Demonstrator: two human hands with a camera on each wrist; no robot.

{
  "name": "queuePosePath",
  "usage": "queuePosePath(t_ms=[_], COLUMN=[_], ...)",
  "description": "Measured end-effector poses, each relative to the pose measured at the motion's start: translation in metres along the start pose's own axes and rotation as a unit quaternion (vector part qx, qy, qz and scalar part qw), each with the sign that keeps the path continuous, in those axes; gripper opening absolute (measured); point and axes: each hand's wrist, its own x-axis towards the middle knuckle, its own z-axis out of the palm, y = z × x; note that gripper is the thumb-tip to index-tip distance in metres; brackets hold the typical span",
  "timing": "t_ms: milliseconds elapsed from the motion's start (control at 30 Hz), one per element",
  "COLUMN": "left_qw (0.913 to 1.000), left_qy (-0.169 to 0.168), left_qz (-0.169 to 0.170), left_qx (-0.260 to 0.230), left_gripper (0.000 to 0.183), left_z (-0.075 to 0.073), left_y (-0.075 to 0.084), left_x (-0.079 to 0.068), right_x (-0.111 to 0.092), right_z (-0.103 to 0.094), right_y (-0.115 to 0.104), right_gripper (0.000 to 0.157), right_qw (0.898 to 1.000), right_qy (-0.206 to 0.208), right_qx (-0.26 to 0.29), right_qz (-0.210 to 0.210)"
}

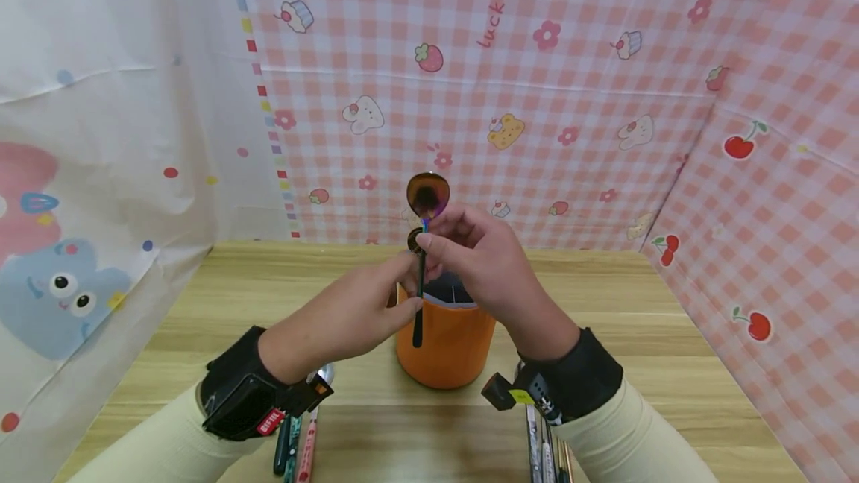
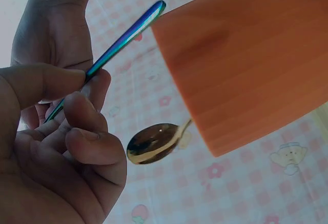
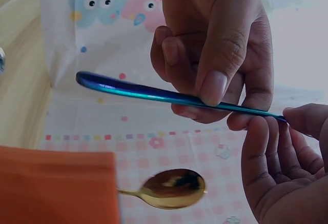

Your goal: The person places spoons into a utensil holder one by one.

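Note:
In the head view a rainbow-coloured spoon (image 1: 427,194) is held upright with its bowl at the top. My right hand (image 1: 486,263) pinches it near the neck. The left hand (image 1: 352,311) grips the lower handle between thumb and fingers. Blue-green metal shows on the handle (image 3: 133,92) in the right wrist view, its end sticking out past the left thumb. Behind the hands stands an orange container (image 1: 444,349) with dividers inside. A gold spoon (image 2: 152,144) juts from its mouth, bowl outward.
Several utensils with dark and pink handles (image 1: 307,449) lie on the wooden table (image 1: 590,371) by the left forearm. More slender utensils (image 1: 546,453) lie by the right forearm. A pink checked cloth (image 1: 456,110) hangs behind the table.

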Motion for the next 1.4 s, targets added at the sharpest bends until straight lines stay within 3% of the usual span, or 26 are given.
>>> queuePosePath(t_ms=[400,833,1000,1200,1400], left_qw=[0.9971,0.9958,0.9971,0.9953,0.9955], left_qy=[0.057,0.076,0.066,0.081,0.085], left_qz=[0.050,0.041,0.030,0.052,0.043], left_qx=[0.006,0.030,0.025,0.006,0.003], left_gripper=[0.013,0.012,0.012,0.011,0.010], left_z=[-0.002,0.004,0.005,0.001,0.002], left_y=[0.014,0.007,0.002,0.004,0.002], left_x=[0.015,0.025,0.026,0.028,0.031], right_x=[0.003,0.003,0.004,0.007,0.007], right_z=[-0.018,-0.020,-0.021,-0.023,-0.022], right_y=[-0.020,-0.009,-0.004,-0.011,-0.009], right_gripper=[0.016,0.014,0.014,0.016,0.014], right_qw=[0.998,0.998,0.998,0.997,0.997], right_qy=[0.030,0.043,0.039,0.050,0.049], right_qx=[-0.037,-0.018,-0.031,-0.043,-0.033], right_qz=[-0.042,-0.040,-0.034,-0.047,-0.049])
